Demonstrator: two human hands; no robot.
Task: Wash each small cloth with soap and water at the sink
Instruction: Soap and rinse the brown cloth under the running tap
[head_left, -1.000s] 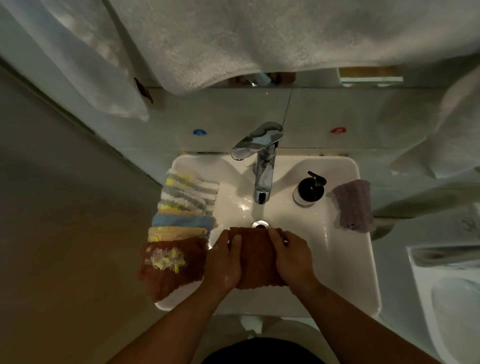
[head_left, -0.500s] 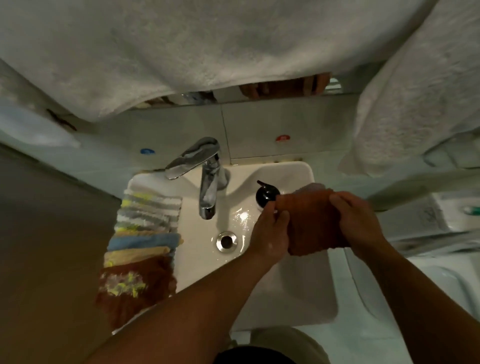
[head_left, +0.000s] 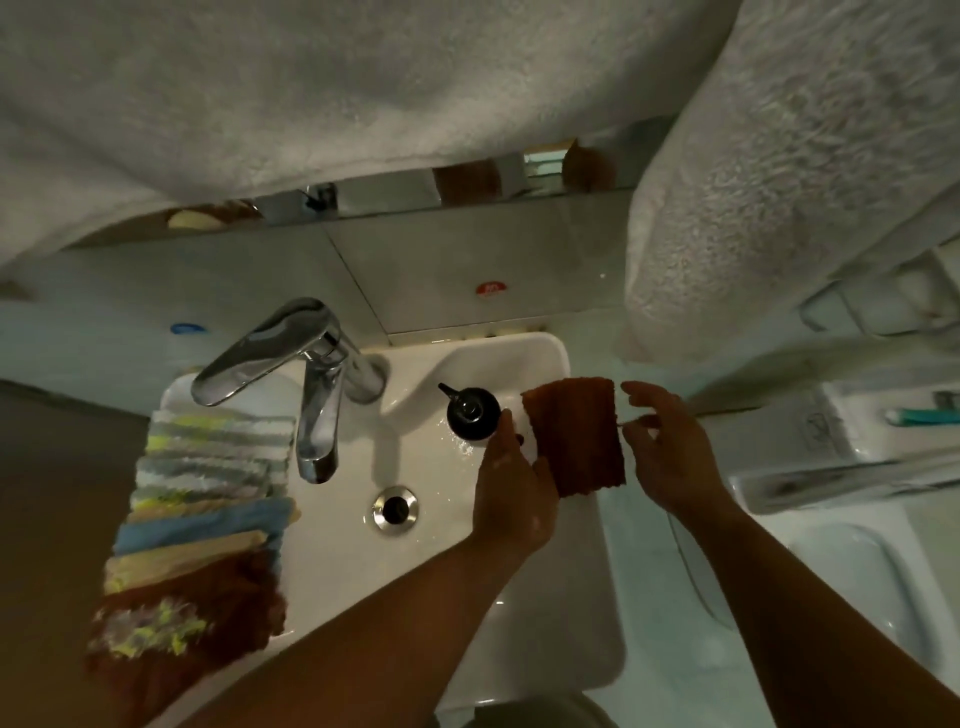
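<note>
This is a home bathroom. The left hand (head_left: 511, 493) holds the brown cloth (head_left: 576, 436) over a white ceramic sink (head_left: 519, 649). Just left of that grip stands a black soap dispenser (head_left: 471, 413), and further left a chrome mixer tap (head_left: 311, 395). Beyond and above the grip, white towels (head_left: 363, 78) hang over a tiled wall (head_left: 441, 260). Well to its right, what looks like a toothbrush (head_left: 919, 415) lies on a shelf.

Both bare forearms reach forward from the lower edge of the view. The left hand (head_left: 514, 499) shows its back, thumb stretched forward and fingers tucked under at the left edge of the brown cloth (head_left: 576, 436), so any grip is hidden. The right hand (head_left: 670, 457) is beside it, its fingers (head_left: 649, 393) spread and loosely curved, holding nothing.
</note>
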